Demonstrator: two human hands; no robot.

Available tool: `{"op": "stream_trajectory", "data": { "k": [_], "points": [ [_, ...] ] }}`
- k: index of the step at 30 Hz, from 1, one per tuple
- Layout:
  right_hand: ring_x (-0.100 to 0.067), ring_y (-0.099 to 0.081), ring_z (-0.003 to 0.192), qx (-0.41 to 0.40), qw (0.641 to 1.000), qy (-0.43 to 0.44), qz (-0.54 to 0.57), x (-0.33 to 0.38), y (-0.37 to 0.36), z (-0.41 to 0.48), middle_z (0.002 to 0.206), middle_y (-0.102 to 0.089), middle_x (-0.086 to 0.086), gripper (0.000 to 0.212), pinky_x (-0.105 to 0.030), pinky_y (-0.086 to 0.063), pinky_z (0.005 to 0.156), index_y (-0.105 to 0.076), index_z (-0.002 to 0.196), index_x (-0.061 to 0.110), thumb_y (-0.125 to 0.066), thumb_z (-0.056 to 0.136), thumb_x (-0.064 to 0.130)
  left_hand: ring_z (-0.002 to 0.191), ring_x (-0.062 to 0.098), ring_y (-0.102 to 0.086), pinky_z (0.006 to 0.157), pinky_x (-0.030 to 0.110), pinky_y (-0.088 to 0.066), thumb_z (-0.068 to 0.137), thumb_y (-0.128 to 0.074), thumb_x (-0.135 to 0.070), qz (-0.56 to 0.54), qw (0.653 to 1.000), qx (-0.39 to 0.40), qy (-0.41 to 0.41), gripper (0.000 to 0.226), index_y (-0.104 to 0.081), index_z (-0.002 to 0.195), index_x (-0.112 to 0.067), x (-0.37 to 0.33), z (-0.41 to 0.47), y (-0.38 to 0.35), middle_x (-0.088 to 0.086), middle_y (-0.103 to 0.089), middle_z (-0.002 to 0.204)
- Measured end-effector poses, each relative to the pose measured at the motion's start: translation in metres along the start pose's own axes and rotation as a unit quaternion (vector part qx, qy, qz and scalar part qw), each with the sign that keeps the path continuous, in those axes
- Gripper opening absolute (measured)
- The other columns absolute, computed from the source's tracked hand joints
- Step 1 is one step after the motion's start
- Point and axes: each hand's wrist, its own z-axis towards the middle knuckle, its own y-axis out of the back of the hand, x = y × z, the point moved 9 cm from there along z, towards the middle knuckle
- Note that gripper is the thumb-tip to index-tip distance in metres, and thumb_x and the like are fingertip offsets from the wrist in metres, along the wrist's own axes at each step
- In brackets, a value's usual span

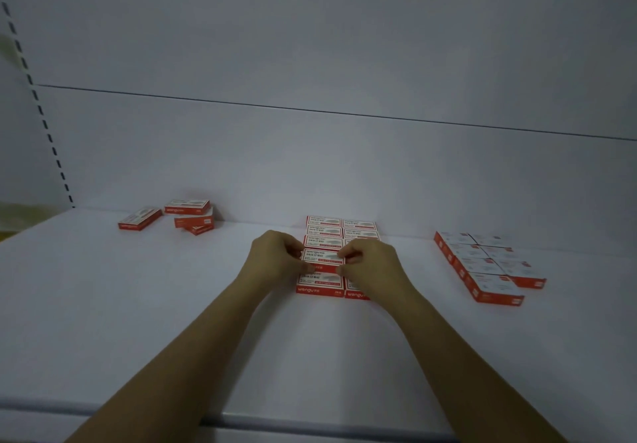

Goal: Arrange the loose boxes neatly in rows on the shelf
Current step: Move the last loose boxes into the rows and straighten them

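- Left hand [275, 257] and right hand [370, 263] each pinched an end of one red-and-white staple box [322, 259].
- It sat in the centre rows [358, 230] on the white shelf [138, 304].
- Loose boxes [179, 217] lay far left.

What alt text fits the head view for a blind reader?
The left hand and right hand pinch one red-and-white box over the middle block of boxes on the white shelf. A second block sits right; loose boxes lie far left.

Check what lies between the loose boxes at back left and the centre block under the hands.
Only bare white shelf, in the head view, between the loose boxes and the centre block; the left hand pinches a box at the block's edge.
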Motion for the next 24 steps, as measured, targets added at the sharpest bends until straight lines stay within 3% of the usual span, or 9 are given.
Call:
{"op": "stream_trajectory", "data": {
  "k": [7, 15, 17, 20, 24],
  "points": [
    [-0.007, -0.059, 0.074, -0.012, 1.0, 0.007, -0.025, 0.001, 0.0, 0.003, 0.106, -0.068, -0.005, 0.027, -0.004, -0.04, 0.055, -0.066, 0.109, 0.012, -0.068, 0.082, 0.011, 0.069, 0.001, -0.061, 0.053, 0.011, -0.041, 0.069, -0.082, -0.023, 0.001, 1.0, -0.01, 0.012, 0.027, -0.073, 0.093, -0.016, 0.004, 0.006, -0.001, -0.007, -0.068, 0.079],
    [-0.017, -0.063, 0.094, 0.01, 0.992, 0.036, -0.119, 0.016, -0.001, 0.001, 0.115, -0.063, -0.007, 0.03, -0.018, -0.047, 0.074, -0.064, 0.115, 0.011, -0.064, 0.085, 0.01, 0.065, 0.002, -0.057, 0.052, 0.01, -0.039, 0.073, -0.078, -0.024, 0.048, 0.999, 0.0, 0.011, 0.032, -0.071, 0.102, -0.012, -0.003, 0.005, -0.005, 0.002, -0.071, 0.098],
    [-0.018, -0.061, 0.095, 0.033, 0.985, 0.053, -0.163, 0.024, 0.0, 0.001, 0.114, -0.062, -0.007, 0.03, -0.022, -0.048, 0.078, -0.063, 0.115, 0.01, -0.064, 0.085, 0.012, 0.074, 0.006, -0.058, 0.062, 0.013, -0.044, 0.077, -0.075, -0.026, 0.076, 0.997, 0.004, 0.012, 0.039, -0.065, 0.111, -0.011, -0.005, 0.002, -0.003, 0.004, -0.067, 0.108],
    [-0.019, -0.059, 0.1, 0.048, 0.974, 0.078, -0.206, 0.038, 0.004, 0.003, 0.119, -0.06, -0.008, 0.032, -0.026, -0.046, 0.083, -0.061, 0.118, 0.011, -0.062, 0.087, 0.018, 0.103, 0.018, -0.058, 0.083, 0.023, -0.043, 0.078, -0.073, -0.029, 0.125, 0.992, -0.003, 0.008, 0.052, -0.057, 0.123, -0.01, -0.003, -0.006, 0.012, 0.006, -0.06, 0.122],
    [-0.02, -0.052, 0.114, 0.071, 0.963, 0.128, -0.225, 0.064, 0.002, 0.009, 0.129, -0.054, -0.007, 0.038, -0.028, -0.041, 0.091, -0.056, 0.124, 0.015, -0.06, 0.087, 0.022, 0.109, 0.021, -0.056, 0.09, 0.028, -0.045, 0.081, -0.069, -0.035, 0.187, 0.982, -0.005, 0.025, 0.052, -0.056, 0.124, -0.01, 0.013, -0.019, 0.047, 0.007, -0.058, 0.125]
  ]
}}
